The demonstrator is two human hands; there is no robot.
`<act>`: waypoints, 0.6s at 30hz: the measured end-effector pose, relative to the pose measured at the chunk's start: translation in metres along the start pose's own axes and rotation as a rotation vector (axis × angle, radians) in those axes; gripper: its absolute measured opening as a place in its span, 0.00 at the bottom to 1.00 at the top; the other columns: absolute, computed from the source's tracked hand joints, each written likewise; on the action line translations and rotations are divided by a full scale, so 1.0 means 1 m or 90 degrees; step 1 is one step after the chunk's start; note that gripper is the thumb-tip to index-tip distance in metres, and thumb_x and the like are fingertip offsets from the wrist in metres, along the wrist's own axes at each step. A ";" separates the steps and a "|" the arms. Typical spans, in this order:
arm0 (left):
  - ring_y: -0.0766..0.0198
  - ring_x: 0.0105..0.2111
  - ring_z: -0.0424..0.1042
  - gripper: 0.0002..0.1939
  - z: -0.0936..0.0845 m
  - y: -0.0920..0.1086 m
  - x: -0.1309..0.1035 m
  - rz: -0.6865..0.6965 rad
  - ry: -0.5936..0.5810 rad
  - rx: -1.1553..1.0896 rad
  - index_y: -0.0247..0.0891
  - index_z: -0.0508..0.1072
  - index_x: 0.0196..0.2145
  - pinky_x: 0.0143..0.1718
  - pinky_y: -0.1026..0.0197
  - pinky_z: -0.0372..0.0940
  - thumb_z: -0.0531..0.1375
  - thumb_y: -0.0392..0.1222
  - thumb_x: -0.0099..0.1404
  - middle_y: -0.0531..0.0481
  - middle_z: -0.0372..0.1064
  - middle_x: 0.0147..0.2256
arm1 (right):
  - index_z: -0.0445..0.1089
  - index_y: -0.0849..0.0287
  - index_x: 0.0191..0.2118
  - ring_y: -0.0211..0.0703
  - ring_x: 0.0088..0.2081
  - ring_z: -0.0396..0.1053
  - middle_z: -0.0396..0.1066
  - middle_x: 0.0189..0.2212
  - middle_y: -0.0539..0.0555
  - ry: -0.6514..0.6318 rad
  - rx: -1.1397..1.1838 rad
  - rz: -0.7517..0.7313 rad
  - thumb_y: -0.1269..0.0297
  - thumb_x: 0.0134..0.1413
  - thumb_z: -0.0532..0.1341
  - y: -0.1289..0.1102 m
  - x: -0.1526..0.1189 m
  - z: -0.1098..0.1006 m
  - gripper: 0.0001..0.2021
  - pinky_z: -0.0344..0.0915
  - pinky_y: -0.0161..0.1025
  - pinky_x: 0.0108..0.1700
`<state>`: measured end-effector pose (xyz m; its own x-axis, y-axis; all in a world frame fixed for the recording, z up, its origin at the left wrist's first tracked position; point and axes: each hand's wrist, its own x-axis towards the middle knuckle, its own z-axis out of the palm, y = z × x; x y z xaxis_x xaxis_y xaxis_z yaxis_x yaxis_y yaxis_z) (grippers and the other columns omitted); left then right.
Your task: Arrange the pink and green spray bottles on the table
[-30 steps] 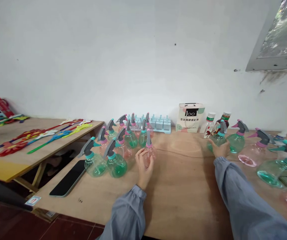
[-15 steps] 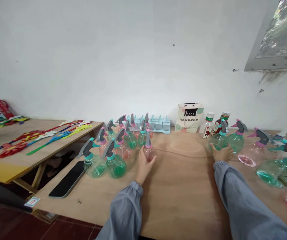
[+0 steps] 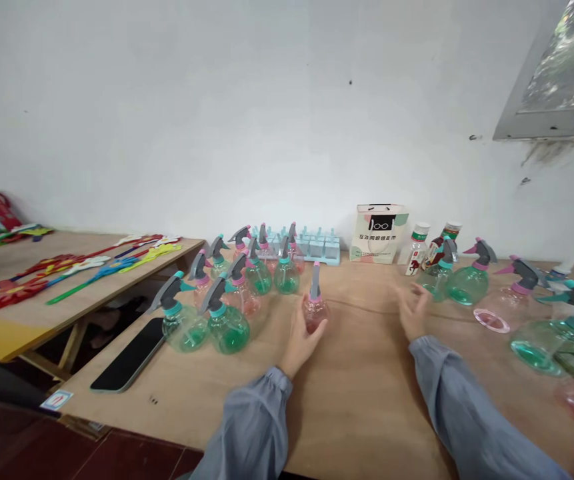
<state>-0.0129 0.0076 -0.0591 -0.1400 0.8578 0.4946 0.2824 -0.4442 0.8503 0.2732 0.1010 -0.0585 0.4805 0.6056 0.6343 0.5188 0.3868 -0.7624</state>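
Observation:
My left hand (image 3: 302, 339) is wrapped round a pink spray bottle (image 3: 317, 311) with a grey trigger head, near the middle of the table. My right hand (image 3: 413, 309) is held over the wood with fingers apart and nothing in them. Just right of it stands a green spray bottle (image 3: 437, 281) with a teal collar, and beside that another green spray bottle (image 3: 468, 285) with a pink collar. To the left of my left hand, several pink and green spray bottles form a group, the nearest a green one (image 3: 229, 331).
A black phone (image 3: 129, 357) lies at the table's left side. Along the wall stand a light-blue popsicle mould (image 3: 324, 249), a paper bag (image 3: 377, 235) and white-capped bottles (image 3: 418, 248). More spray bottles (image 3: 539, 353) fill the right side. Coloured craft flowers (image 3: 67, 267) cover the left table.
My right hand has let go of the green spray bottle and moved left, its fingers apart. My left hand has shifted right with the pink spray bottle.

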 end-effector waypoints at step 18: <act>0.49 0.65 0.53 0.35 -0.026 0.009 0.059 0.131 0.201 0.152 0.36 0.51 0.64 0.65 0.45 0.50 0.59 0.48 0.65 0.34 0.53 0.62 | 0.61 0.54 0.58 0.39 0.33 0.69 0.72 0.41 0.54 -0.423 0.309 0.012 0.55 0.51 0.66 -0.117 -0.078 0.018 0.30 0.72 0.41 0.41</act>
<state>-0.0434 0.0476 -0.0176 -0.3300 0.6205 0.7114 0.5410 -0.4933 0.6812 0.1623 0.0209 -0.0209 -0.1118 0.8415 0.5285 0.0782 0.5377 -0.8395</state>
